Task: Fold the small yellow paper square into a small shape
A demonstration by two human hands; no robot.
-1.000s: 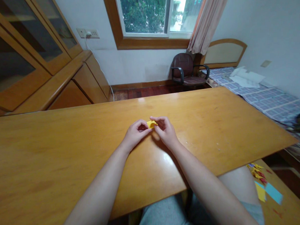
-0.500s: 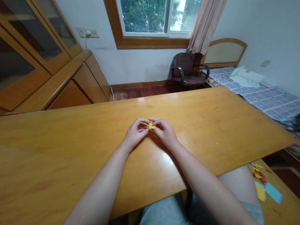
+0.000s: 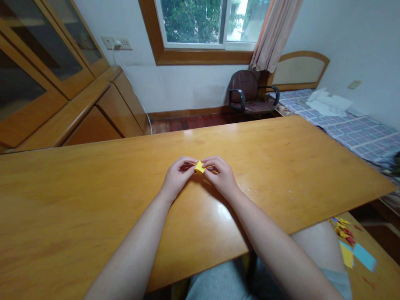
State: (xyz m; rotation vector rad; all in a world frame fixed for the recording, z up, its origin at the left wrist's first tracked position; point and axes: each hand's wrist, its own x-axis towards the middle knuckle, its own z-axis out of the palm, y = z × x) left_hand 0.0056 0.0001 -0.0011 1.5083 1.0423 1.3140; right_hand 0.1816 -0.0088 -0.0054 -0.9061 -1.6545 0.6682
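A small folded piece of yellow paper [image 3: 199, 167] is pinched between both my hands above the middle of a long wooden table [image 3: 90, 193]. My left hand [image 3: 176, 176] grips its left side with curled fingers. My right hand [image 3: 220, 173] grips its right side, thumb and fingertips pressed on it. Both wrists rest on or just above the tabletop. Most of the paper is hidden by my fingers.
A low wooden surface at the lower right carries scraps of coloured paper [image 3: 350, 245]. A dark armchair [image 3: 248, 93] stands beyond the table under the window. A bed with a checked cover [image 3: 357, 131] runs along the right. Wooden cabinets [image 3: 53, 85] line the left wall.
The yellow paper has been pressed smaller between my fingers. My two hands have drawn closer together around it, staying in the same place on the table.
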